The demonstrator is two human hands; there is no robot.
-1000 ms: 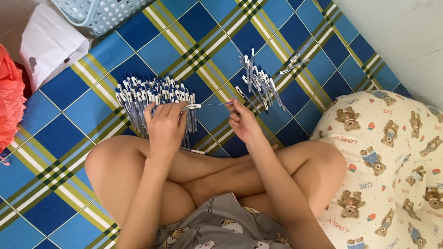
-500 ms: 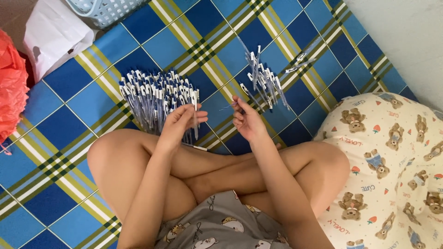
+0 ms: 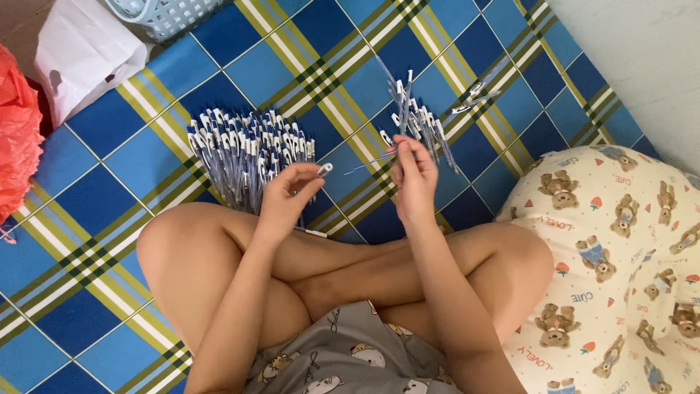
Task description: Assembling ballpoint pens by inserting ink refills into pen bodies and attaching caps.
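Observation:
I sit cross-legged on a blue and green checked mat (image 3: 87,190). My left hand (image 3: 286,198) pinches a white and blue pen barrel (image 3: 315,175) at its tip. My right hand (image 3: 413,175) holds a thin pen refill (image 3: 368,160) that points left toward the barrel, with a small gap between them. A large pile of assembled white and blue pens (image 3: 248,153) lies on the mat just beyond my left hand. A smaller pile of pen parts (image 3: 417,117) lies beyond my right hand.
A cream pillow with a bear print (image 3: 620,248) lies at my right. A white plastic bag (image 3: 80,55) and a pale blue basket (image 3: 164,13) sit at the top left, with a red bag (image 3: 16,138) at the left edge. A few loose clear pen parts (image 3: 477,91) lie further right.
My hands have drawn slightly apart and the left one has lifted a barrel clear of the big pile. The right hand now holds a refill aimed at it.

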